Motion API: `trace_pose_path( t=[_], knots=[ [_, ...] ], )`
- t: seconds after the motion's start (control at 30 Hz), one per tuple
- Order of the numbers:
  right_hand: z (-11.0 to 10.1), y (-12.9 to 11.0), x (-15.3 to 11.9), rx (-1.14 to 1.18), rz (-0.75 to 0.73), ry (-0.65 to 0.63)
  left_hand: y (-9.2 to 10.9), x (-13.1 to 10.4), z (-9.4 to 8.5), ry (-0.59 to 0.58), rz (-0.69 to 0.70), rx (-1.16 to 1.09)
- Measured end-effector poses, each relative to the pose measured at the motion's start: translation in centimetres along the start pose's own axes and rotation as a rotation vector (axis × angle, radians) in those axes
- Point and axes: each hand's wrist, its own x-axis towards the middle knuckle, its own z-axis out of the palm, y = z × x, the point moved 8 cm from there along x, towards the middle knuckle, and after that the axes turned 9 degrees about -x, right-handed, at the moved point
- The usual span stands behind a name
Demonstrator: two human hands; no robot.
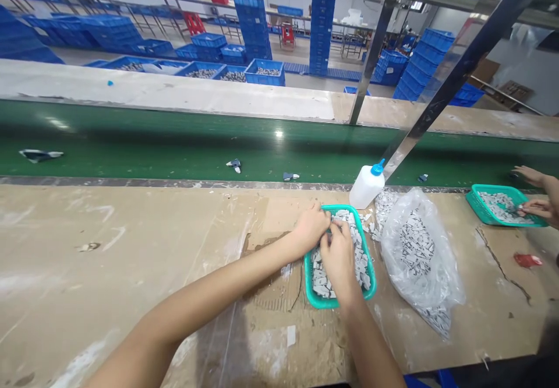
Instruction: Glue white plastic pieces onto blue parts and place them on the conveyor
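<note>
A green basket [320, 302] full of small grey-white pieces [324, 283] rests on the cardboard-covered table. Over its upper left side is my left hand [312, 225], its fingers bent and closed near the rim. My right hand [339, 251] meets it above the pieces, fingertips pinched together. Whatever lies between the fingertips is too small and hidden to name. Just beyond the basket's upper right corner a white bottle [365, 189] with a blue cap stands upright.
An open plastic bag [449, 277] of similar pieces lies to the right. Further right, another person's hands [541, 207] work at a second green basket [489, 219]. Behind the table runs a green conveyor [174, 149] with a few small parts; a slanting metal post [430, 114] rises beside the bottle.
</note>
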Motion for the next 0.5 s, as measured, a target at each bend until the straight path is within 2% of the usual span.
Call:
trace_pose_path(
  t=[0.1, 0.2, 0.37, 0.43, 0.5],
  knots=[
    [-0.6, 0.3, 0.2, 0.044, 0.027, 0.057, -0.2, -0.1, 0.2, -0.018, -0.021, -0.021],
    [-1.3, 0.3, 0.2, 0.132, 0.017, 0.109, -1.5, -1.4, -0.8, 0.017, 0.004, -0.115],
    [-1.1, -0.1, 0.3, 0.331, -0.042, 0.051, -3.0, -4.2, -3.9, 0.057, 0.085, -0.684],
    [-0.6, 0.2, 0.3, 0.404, -0.020, 0.002, -3.0, -4.9, -4.7, 0.059, 0.102, -0.826],
    [0.2, 0.4, 0.4, 0.484, 0.003, -0.061, -3.0, -5.2, -4.8, 0.074, 0.099, -0.920]
  ],
)
